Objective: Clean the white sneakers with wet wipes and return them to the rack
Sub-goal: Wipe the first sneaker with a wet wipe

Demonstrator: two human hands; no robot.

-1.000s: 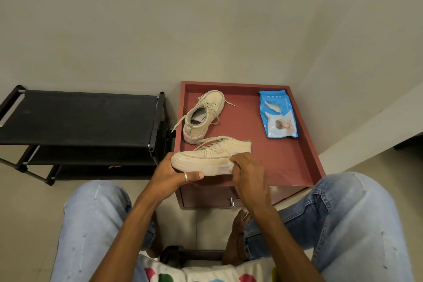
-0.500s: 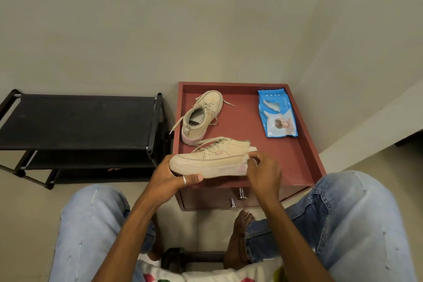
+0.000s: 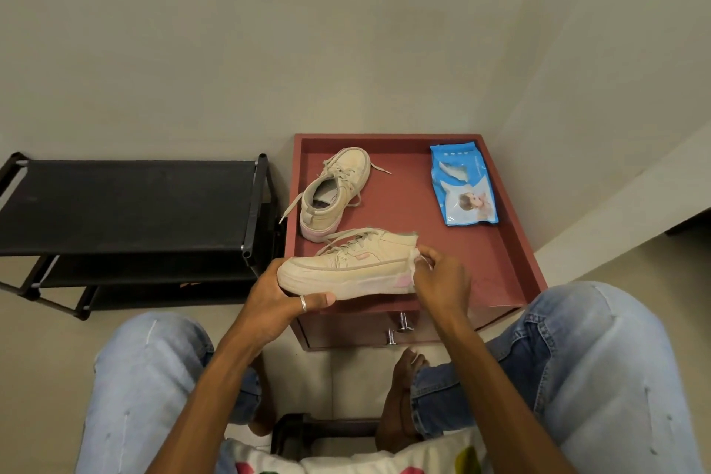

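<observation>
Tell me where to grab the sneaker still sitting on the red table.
Take the second sneaker by its heel collar, coming from the near side. It stands upright with the heel toward the person and the opening facing up, so fingers can likely hook inside. Avoid the loose laces trailing left.

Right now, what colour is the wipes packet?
Blue with white print: the wipes packet, clearest in the head view.

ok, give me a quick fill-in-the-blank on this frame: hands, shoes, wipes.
1. The left hand grips the held sneaker at its ____ end.
2. The right hand presses a wipe to that sneaker's ____.
3. The other sneaker sits on the ____ tray.
4. The wipes pack is mostly ____ in colour.

Missing words: toe; heel; red; blue
</observation>
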